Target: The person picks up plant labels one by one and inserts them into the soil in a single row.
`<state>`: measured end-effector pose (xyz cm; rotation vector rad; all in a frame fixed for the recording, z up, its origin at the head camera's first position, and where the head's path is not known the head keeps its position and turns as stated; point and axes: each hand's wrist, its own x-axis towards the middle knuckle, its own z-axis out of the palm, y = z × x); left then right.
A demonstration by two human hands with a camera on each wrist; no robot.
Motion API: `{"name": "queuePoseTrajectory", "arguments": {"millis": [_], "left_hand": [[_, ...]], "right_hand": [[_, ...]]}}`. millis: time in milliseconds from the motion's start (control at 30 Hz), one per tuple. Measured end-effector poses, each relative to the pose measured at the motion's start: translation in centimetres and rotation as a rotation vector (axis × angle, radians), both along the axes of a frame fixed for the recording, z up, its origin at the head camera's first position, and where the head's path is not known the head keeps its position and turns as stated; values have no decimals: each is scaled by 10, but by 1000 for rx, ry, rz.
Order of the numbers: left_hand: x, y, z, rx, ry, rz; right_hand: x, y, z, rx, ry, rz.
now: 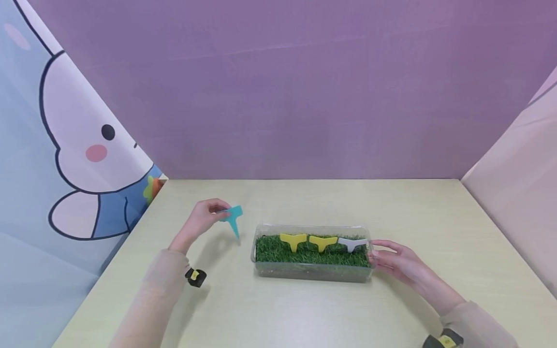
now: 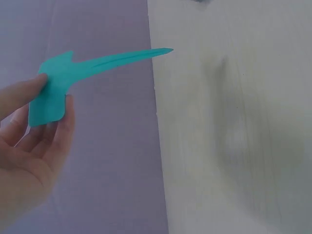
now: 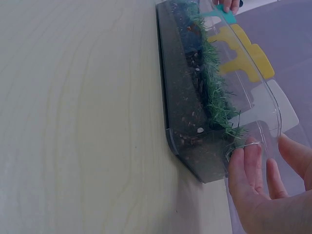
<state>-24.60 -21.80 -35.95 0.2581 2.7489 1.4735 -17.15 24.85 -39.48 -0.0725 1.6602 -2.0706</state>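
My left hand (image 1: 202, 220) pinches a teal T-shaped plant label (image 1: 234, 217) by its broad head, thumb on one face and fingers behind. Its pointed stem (image 2: 114, 61) hangs down above the table, to the left of a clear plastic planter box (image 1: 311, 271). Green grass (image 1: 274, 250) covers dark soil inside the box. Two yellow plant labels (image 1: 323, 242) and a white plant label (image 1: 352, 244) stand in a row in the grass. At the box's right end, my right hand (image 1: 404, 266) touches the wall and rim with relaxed fingers (image 3: 239, 173).
The box stands on a pale wooden table (image 1: 313, 314). A purple backdrop (image 1: 304, 92) rises behind the table's far edge. On the left hangs a printed cloth (image 1: 26, 270) with a cartoon animal; a pale pink cloth (image 1: 518, 174) is on the right.
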Motion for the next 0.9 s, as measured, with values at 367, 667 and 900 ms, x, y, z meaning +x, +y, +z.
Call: {"name": "queuePoseTrajectory", "arguments": {"millis": [367, 667, 900], "left_hand": [[8, 12, 14, 31, 22, -5], [16, 23, 26, 82, 55, -14], [22, 35, 36, 92, 89, -20]], "right_hand": [[0, -1, 2, 15, -4, -5], [0, -1, 1, -3, 4, 0], [1, 0, 0, -8, 3, 4]]}}
